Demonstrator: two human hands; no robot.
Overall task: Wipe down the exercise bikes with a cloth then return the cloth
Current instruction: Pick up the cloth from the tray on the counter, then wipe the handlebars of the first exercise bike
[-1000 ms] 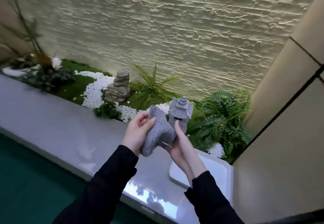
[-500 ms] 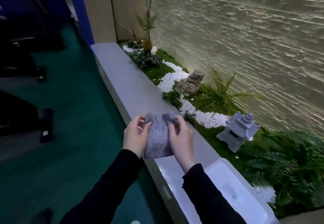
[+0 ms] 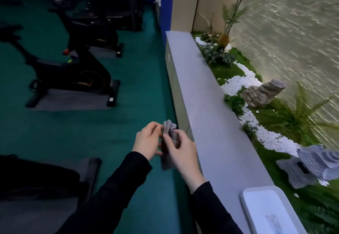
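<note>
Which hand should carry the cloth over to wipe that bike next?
Probably the left hand. Both hands grip the cloth now, but the exercise bike stands off to the left, on that hand's side, while the right hand is nearer the ledge.

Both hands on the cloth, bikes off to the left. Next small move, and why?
Probably carry the cloth forward-left toward the exercise bike. The left hand and right hand both pinch it, bunched, over the green floor beside the ledge. The bike stands well apart from the cloth.
</note>
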